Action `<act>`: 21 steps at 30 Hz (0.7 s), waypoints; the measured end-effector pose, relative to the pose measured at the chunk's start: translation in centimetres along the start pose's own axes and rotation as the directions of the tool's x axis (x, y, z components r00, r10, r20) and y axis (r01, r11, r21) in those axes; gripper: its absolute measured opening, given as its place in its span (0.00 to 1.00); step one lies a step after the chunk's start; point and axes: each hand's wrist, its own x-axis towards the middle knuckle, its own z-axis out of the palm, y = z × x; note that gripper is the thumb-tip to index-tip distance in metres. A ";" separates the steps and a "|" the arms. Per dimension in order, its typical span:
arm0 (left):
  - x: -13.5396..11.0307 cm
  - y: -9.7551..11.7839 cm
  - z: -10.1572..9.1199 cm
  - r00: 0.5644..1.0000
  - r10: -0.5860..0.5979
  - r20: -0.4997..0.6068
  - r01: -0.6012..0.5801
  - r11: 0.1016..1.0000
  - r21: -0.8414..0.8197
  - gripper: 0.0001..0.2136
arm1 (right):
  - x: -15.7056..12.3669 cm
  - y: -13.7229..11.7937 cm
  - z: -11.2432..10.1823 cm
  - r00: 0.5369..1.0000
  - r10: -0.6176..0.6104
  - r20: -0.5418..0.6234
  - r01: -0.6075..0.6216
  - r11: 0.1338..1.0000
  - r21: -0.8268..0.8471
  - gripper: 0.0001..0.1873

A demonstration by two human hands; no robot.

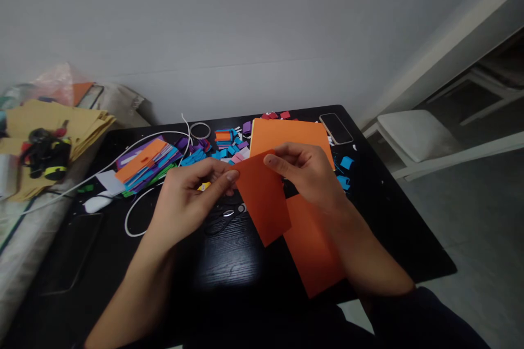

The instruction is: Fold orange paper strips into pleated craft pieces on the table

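Note:
An orange sheet of paper (264,202) hangs between my two hands over the black table. My left hand (196,191) pinches its upper left corner between thumb and fingers. At the upper right edge, my right hand (309,172) grips the same sheet, thumb in front. Below my right forearm lies a second orange sheet (313,245), partly covered by the held one and the arm. Behind my hands rests a stack of lighter orange paper (290,136). Black-handled scissors (223,218) lie under the held sheet's left side, their blades hidden.
Small blue paper pieces (231,150) and other coloured scraps lie behind my hands. A stack of coloured strips (147,166), a white cable (133,221), a white mouse-like object (97,203) and a tape ring (200,131) sit left. A phone (336,128) lies back right; a white stool (413,133) stands beyond.

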 end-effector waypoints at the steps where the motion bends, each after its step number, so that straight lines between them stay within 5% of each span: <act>1: 0.0 -0.1 -0.1 1.000 0.001 -0.013 -0.001 1.000 0.001 0.07 | 0.1 0.0 -0.1 1.000 0.001 0.006 -0.001 1.000 -0.010 0.14; 9: 0.0 -0.2 -0.1 0.998 -0.024 -0.054 0.024 1.000 -0.001 0.06 | 0.3 -0.1 0.2 0.998 -0.041 -0.055 0.038 0.998 -0.058 0.16; 14: 0.1 -0.3 -0.1 0.995 -0.021 -0.094 0.019 1.000 -0.021 0.07 | 0.3 -0.3 0.2 1.000 -0.022 0.008 0.023 0.999 -0.047 0.15; 21: 0.1 0.6 -1.0 0.997 -0.020 0.070 0.022 0.999 -0.029 0.08 | -0.3 -0.4 0.5 0.993 0.000 0.115 0.022 0.981 -0.191 0.16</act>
